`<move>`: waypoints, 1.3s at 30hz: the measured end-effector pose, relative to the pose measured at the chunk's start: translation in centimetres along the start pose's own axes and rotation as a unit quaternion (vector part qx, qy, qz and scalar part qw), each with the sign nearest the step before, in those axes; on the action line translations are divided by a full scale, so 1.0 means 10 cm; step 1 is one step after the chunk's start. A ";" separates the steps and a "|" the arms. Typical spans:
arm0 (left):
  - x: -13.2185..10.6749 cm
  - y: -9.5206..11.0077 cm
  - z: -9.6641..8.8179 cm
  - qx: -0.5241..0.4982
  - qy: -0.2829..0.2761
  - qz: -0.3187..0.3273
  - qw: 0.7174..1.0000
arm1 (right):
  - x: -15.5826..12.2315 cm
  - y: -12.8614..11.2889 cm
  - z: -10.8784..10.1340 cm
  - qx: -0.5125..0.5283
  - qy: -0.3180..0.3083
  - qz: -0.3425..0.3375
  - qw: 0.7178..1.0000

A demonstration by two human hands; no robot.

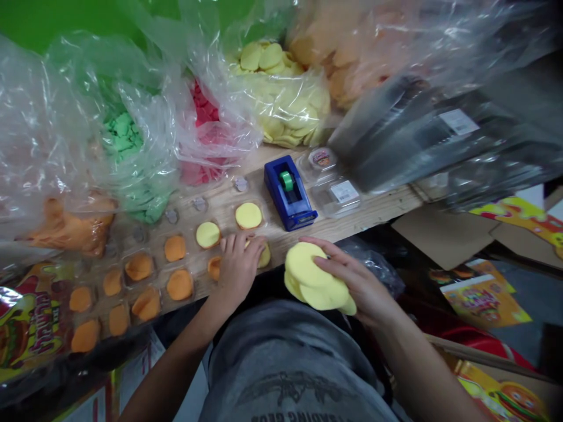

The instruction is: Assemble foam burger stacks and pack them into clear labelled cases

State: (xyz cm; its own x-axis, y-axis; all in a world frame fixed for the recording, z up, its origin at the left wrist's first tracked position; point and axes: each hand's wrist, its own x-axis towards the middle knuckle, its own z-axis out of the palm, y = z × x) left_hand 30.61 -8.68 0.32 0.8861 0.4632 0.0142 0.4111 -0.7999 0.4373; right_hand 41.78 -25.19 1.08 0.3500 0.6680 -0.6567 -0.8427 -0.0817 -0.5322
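While the right hand clamps a stack of yellow discs beside the bench, the left hand, finger grip unclear, apparently seats one disc there, the next move likely needing centring

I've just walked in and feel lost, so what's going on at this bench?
Someone is working bare-handed at a pale wooden bench. Their right hand holds a loose stack of flat, round yellow discs, while the left hand is over another yellow disc, partly hiding it. Two more yellow discs lie nearby, and rounded orange pieces stretch in rows toward the left. A blue tape dispenser stands on the bench, with a clear plastic bag of yellow pieces behind it.
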 end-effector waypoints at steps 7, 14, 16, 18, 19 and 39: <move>-0.10 0.10 -0.28 -0.325 -0.070 -0.164 0.929 | 0.18 0.15 0.29 -0.074 -0.158 -0.066 0.982; -0.30 -0.17 -0.31 -0.376 0.103 -0.260 0.884 | 0.34 0.26 0.44 -0.037 -0.166 -0.015 0.985; -0.36 -0.22 -0.32 -0.391 0.087 -0.263 0.878 | 0.35 0.31 0.47 -0.033 -0.145 0.013 0.989; -0.40 -0.27 -0.34 -0.399 0.064 -0.257 0.878 | 0.36 0.34 0.51 -0.036 -0.128 0.039 0.990; -0.43 -0.30 -0.34 -0.394 0.065 -0.257 0.880 | 0.37 0.35 0.52 -0.037 -0.116 0.048 0.991; -0.52 -0.36 -0.40 -0.386 0.024 -0.242 0.890 | 0.35 0.30 0.70 -0.051 -0.120 0.075 0.989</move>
State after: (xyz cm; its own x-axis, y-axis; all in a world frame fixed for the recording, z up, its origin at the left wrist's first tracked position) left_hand 23.64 -6.71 2.29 0.6275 0.7126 -0.3137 0.4571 -0.0109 0.8894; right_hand 37.63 -17.94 0.91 0.1065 0.7974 -0.5940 -0.8282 -0.2594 -0.4968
